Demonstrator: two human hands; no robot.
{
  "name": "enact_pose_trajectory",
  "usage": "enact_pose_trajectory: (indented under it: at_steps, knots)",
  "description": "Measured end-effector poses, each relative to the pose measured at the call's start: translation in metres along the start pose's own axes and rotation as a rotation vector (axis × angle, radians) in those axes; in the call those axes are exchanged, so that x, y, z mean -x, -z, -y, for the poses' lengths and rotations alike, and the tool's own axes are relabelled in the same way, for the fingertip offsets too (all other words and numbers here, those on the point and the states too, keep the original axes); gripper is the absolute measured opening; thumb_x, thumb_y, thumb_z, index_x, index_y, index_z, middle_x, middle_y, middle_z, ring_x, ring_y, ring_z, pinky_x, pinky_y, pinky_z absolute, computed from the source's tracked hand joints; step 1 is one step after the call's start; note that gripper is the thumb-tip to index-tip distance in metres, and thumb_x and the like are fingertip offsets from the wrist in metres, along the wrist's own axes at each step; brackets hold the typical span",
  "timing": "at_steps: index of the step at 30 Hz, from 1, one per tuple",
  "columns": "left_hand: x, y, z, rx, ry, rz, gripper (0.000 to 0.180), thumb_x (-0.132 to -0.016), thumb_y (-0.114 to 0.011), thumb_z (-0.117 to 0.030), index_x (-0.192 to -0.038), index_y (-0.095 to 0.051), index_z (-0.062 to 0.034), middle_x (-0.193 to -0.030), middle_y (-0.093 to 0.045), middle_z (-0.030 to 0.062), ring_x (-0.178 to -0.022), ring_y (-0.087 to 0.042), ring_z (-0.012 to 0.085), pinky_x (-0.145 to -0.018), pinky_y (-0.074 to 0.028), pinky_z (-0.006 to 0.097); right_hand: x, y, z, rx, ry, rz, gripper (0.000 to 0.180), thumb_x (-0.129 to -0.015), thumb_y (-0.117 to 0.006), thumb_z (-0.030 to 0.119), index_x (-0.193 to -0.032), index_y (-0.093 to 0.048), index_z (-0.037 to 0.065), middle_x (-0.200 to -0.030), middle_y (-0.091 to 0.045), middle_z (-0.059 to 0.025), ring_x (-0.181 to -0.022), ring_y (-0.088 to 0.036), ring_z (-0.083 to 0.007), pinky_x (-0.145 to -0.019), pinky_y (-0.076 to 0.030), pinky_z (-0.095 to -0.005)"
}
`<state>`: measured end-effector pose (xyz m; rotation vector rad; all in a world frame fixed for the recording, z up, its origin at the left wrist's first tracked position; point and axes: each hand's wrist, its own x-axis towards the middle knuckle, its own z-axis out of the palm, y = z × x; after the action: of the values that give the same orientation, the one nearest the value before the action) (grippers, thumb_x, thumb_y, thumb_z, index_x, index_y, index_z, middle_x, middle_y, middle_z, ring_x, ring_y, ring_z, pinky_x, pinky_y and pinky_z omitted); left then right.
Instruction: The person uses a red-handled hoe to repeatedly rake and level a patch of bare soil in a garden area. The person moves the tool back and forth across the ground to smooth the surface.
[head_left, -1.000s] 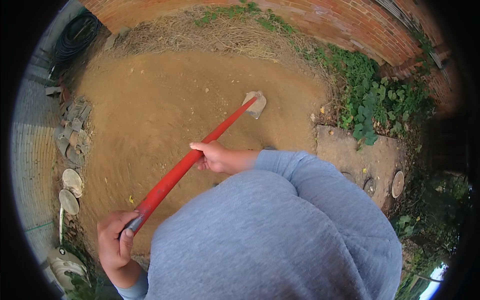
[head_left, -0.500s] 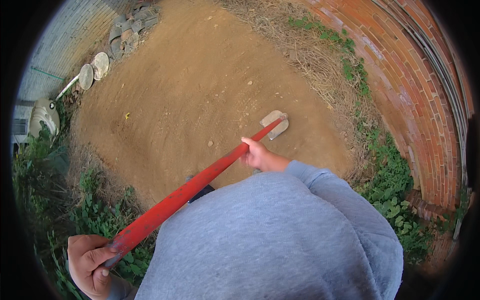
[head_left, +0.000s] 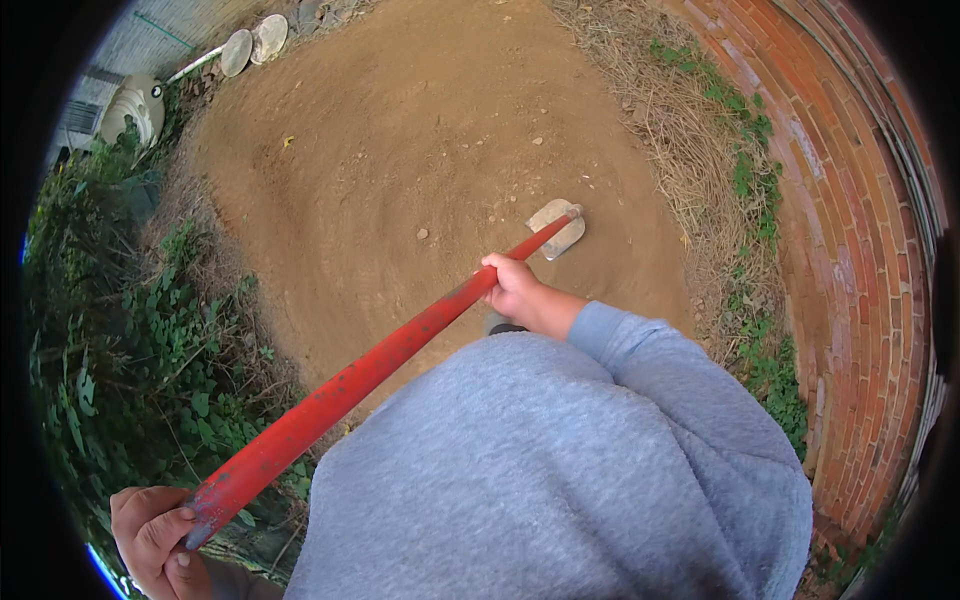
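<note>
A long hoe with a red, chipped-paint handle slants from the lower left up to the middle of the view. Gripping the butt end of that handle, my left hand has its thumb and fingers closed on it. Farther along, below the metal head, my right hand wraps round the handle. The dirt-coated, pale blade is at the brown soil; whether its edge touches the ground I cannot tell.
Dry straw and green weeds line a brick wall on the right. Leafy plants grow thick at the left. Two round discs and a pale basin-like object are at the far left. Small stones dot the soil.
My view has turned and shifted, so the far-left objects sit higher in it. Both hands keep their hold on the hoe. The blade shows slightly higher and farther right.
</note>
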<state>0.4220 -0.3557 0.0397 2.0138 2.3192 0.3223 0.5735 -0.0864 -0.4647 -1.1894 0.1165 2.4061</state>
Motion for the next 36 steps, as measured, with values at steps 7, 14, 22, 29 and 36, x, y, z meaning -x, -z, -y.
enact_pose_trajectory:
  at_steps: [7,14,22,29,36]
  knots:
    - [0.090,0.003,-0.040,-0.061,0.490,0.354,0.046,-0.085,-0.062,-0.040,-0.111,-0.061,-0.0011,-0.102,-0.060,0.0159,-0.096,-0.052,0.0292,-0.086,-0.042,0.040,0.027,0.028,-0.026,0.300,-0.143,-0.016,0.012,-0.085,-0.061,0.012,-0.089,-0.050,0.009,-0.081,-0.059,-0.0067,-0.071,-0.063,-0.0225,-0.058,-0.054,-0.0393]
    - [0.134,-0.037,-0.123,-0.121,0.880,0.664,0.055,-0.059,-0.077,-0.012,-0.112,-0.063,-0.0067,-0.085,-0.065,0.0180,-0.076,-0.063,0.0390,-0.069,-0.048,0.045,0.046,0.071,-0.048,0.560,-0.337,-0.020,0.010,-0.087,-0.060,0.012,-0.090,-0.052,0.007,-0.083,-0.061,-0.0091,-0.074,-0.063,-0.0244,-0.061,-0.055,-0.0414]
    - [0.151,-0.098,-0.259,-0.294,1.255,0.681,0.045,-0.059,-0.077,-0.014,-0.102,-0.064,-0.0076,-0.080,-0.065,0.0152,-0.073,-0.062,0.0357,-0.068,-0.049,0.045,0.066,0.121,0.002,0.691,-0.764,-0.055,0.012,-0.087,-0.058,0.008,-0.096,-0.051,0.007,-0.088,-0.061,-0.0127,-0.080,-0.063,-0.0284,-0.065,-0.054,-0.0484]
    - [0.183,-0.160,-0.390,-0.143,1.625,0.685,0.028,-0.061,-0.077,-0.021,-0.085,-0.068,-0.0094,-0.081,-0.064,0.0137,-0.080,-0.063,0.0347,-0.072,-0.051,0.043,0.110,0.149,0.041,0.949,-0.760,-0.151,0.018,-0.083,-0.061,0.007,-0.096,-0.049,0.006,-0.090,-0.059,-0.0144,-0.084,-0.062,-0.0330,-0.069,-0.053,-0.0540]
    - [0.195,-0.213,-0.481,0.373,2.074,0.675,0.032,-0.064,-0.077,-0.032,-0.083,-0.070,-0.0069,-0.076,-0.067,0.0186,-0.077,-0.067,0.0360,-0.070,-0.051,0.042,0.109,0.155,0.080,0.949,-0.819,-0.125,0.019,-0.087,-0.061,0.015,-0.098,-0.049,0.006,-0.088,-0.059,-0.0125,-0.085,-0.062,-0.0301,-0.079,-0.053,-0.0518]
